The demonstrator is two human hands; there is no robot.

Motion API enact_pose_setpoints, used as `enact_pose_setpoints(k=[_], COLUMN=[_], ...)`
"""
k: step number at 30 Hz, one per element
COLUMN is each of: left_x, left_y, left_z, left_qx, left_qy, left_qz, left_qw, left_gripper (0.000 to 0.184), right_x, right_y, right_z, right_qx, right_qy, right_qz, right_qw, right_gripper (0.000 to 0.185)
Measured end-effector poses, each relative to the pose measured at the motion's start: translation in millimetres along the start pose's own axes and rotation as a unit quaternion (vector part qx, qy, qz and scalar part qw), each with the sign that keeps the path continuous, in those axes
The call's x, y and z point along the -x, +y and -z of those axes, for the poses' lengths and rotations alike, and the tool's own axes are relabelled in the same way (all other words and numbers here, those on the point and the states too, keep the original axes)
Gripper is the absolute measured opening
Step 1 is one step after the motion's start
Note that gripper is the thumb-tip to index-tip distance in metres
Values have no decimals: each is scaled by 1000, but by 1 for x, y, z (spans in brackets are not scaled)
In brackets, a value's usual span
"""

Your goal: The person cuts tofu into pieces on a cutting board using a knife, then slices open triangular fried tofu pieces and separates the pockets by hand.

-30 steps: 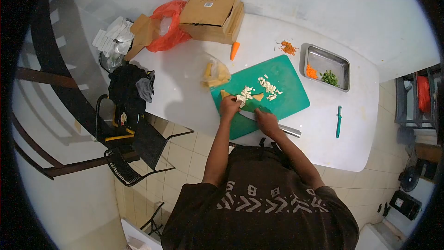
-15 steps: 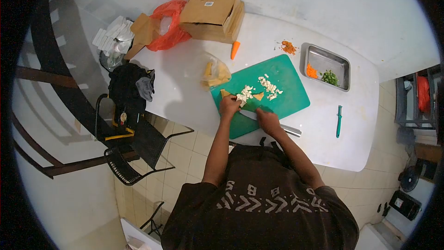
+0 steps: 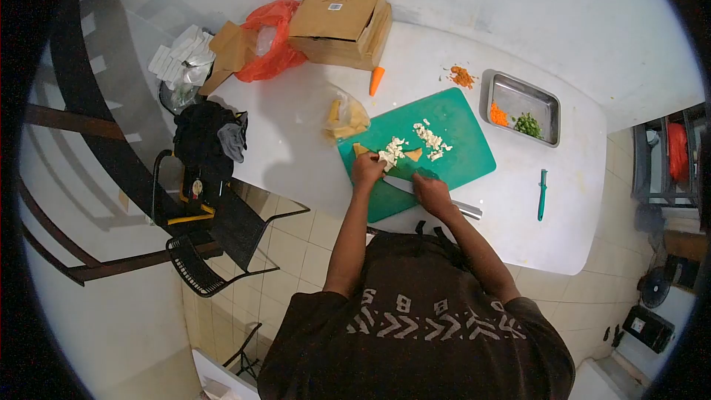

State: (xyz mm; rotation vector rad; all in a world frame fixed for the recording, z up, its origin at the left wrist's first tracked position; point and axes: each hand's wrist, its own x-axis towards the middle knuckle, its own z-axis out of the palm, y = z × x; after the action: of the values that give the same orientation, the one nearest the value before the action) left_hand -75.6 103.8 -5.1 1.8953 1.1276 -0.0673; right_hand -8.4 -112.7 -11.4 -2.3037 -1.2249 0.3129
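Observation:
My left hand is closed at the left part of the green cutting board, its fingers pressed on a yellow-skinned, pale piece of food. My right hand is wrapped round a knife, whose blade points left toward my left hand. Small white chopped bits lie just beyond my fingers, and a second group of white bits sits farther right on the board. A clear bag of yellow pieces rests against the board's upper left corner.
A metal tray holds orange bits and chopped greens. Orange peelings, a carrot piece, a green peeler, a cardboard box and a red bag are on the table. A black chair stands left.
My right hand has shifted very slightly with the knife. My left hand stays in place on the food.

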Motion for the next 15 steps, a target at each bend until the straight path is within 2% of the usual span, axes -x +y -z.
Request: enact_pose_setpoints(k=[11, 13, 15], left_x=[-4, -6, -8], left_y=[-5, -7, -11], left_z=[-2, -3, -3], left_qx=[21, 13, 6], left_qy=[-12, -9, -5], left_qz=[-4, -4, -4], left_qw=[1000, 1000, 1000], left_gripper=[26, 26, 26], right_x=[0, 1, 0], right_y=[9, 8, 6], right_z=[-4, -4, -2], right_qx=[-7, -10, -11], right_qy=[12, -24, -28], right_qz=[-21, -14, -24], right_qw=[1000, 1000, 999], right_gripper=[19, 28, 27])
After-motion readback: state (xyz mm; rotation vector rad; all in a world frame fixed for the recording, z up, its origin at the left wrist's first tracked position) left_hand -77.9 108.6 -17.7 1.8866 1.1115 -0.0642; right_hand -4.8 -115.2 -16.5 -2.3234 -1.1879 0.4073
